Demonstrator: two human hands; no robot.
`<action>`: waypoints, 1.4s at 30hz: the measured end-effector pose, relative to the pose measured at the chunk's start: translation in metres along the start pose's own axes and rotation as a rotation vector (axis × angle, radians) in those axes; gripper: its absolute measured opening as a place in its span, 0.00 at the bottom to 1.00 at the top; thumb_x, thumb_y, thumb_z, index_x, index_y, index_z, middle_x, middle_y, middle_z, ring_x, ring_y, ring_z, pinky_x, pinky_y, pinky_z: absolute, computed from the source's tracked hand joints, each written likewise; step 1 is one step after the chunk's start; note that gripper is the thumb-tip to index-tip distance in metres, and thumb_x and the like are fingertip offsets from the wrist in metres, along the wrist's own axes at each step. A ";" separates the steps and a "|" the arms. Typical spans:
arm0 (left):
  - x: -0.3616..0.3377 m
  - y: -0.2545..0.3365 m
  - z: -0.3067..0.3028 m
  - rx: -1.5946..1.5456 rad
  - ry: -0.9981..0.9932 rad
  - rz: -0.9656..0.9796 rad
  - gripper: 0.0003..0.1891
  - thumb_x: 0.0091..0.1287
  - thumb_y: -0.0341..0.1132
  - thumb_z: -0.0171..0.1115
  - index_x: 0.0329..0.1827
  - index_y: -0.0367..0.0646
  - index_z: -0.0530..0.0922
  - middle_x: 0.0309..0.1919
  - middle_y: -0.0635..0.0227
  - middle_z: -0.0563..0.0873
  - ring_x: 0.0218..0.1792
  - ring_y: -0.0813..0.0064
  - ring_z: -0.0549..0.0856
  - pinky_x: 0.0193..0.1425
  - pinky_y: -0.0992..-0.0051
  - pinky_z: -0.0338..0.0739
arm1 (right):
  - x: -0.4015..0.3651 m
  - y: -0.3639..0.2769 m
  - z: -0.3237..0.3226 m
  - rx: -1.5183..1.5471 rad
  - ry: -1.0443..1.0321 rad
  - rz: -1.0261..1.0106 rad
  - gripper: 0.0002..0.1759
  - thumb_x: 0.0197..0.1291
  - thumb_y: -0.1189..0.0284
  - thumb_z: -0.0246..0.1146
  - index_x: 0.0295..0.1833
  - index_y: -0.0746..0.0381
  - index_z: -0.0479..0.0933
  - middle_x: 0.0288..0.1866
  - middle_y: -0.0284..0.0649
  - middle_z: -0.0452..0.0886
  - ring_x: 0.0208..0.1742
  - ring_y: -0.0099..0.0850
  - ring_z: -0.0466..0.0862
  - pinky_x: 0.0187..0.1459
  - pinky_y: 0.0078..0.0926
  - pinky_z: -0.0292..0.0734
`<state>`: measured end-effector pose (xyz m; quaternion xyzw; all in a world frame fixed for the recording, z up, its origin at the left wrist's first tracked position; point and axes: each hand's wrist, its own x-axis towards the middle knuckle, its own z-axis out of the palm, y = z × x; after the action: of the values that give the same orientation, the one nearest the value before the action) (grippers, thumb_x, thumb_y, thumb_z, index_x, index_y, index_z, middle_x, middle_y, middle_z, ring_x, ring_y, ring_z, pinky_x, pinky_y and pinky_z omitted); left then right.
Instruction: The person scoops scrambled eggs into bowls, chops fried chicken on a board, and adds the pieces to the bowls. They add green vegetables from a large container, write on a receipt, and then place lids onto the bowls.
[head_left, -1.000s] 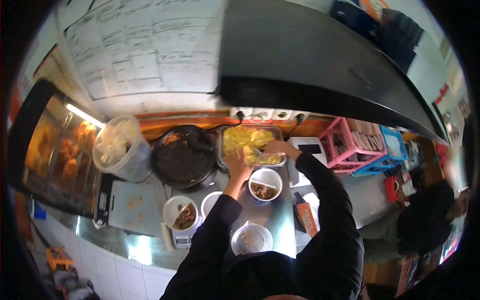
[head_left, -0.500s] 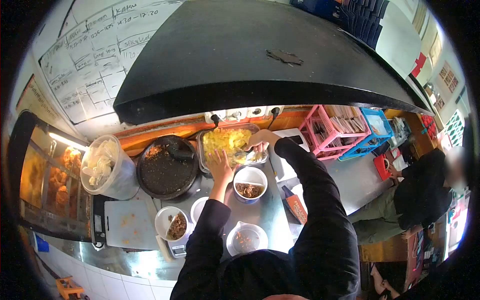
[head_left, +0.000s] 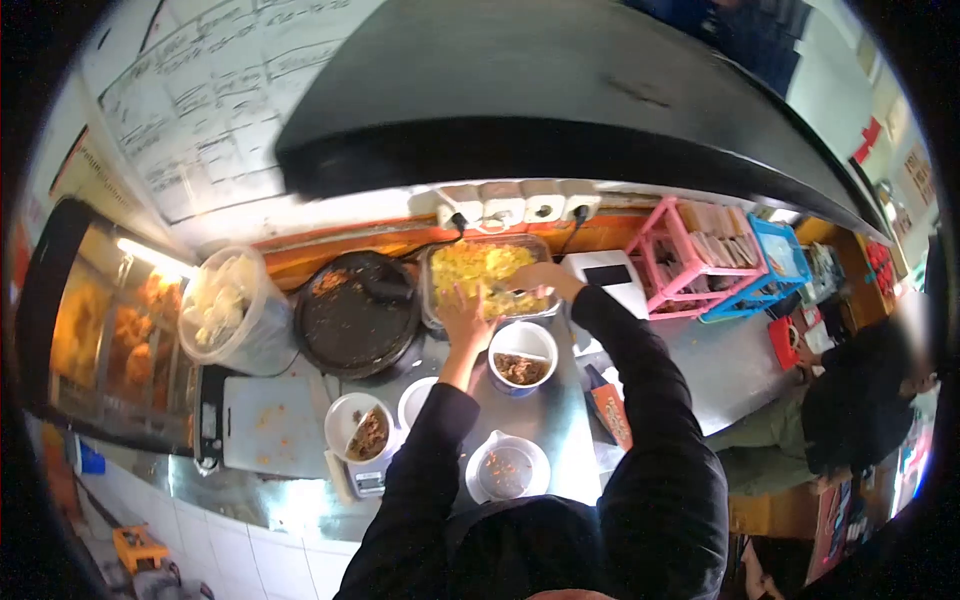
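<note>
A clear rectangular tub of chopped yellow food, egg-like (head_left: 460,262), lies in front of both hands. My left hand (head_left: 467,322) is at its near edge, fingers spread over the food. Inside the tub's right side, my right hand (head_left: 540,280) is closed around what looks like a metal spoon (head_left: 500,298), its tip among the food. Just below the hands stands a white divided bowl (head_left: 523,340) with brown shredded meat in one side. A second such bowl (head_left: 345,412) sits further left on a small scale (head_left: 370,483). Part of another white bowl (head_left: 412,405) shows beside my left sleeve.
Near me is a clear measuring cup (head_left: 508,475) with orange crumbs. To the left are a black round pan (head_left: 355,325), a plastic bucket (head_left: 235,315), a cutting board (head_left: 270,420) and a glass food warmer (head_left: 115,340). Pink baskets (head_left: 660,270) and another person (head_left: 850,410) are at right.
The whole view has shifted, with the counter now slightly right and higher. Both hands stay at the yellow food tub, and my right hand still grips the utensil.
</note>
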<state>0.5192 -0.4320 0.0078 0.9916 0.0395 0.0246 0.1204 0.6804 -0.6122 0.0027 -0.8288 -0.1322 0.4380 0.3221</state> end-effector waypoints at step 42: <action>0.010 0.007 0.027 -0.098 0.170 -0.147 0.31 0.69 0.52 0.44 0.74 0.58 0.54 0.74 0.57 0.52 0.74 0.46 0.47 0.72 0.42 0.36 | -0.048 -0.024 -0.011 0.503 -0.305 0.216 0.08 0.71 0.62 0.50 0.40 0.53 0.70 0.17 0.24 0.55 0.12 0.13 0.51 0.11 0.12 0.42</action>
<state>0.5309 -0.4443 -0.0168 0.9734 0.1210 0.1014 0.1662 0.6631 -0.6231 0.0538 -0.6570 0.0222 0.6081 0.4450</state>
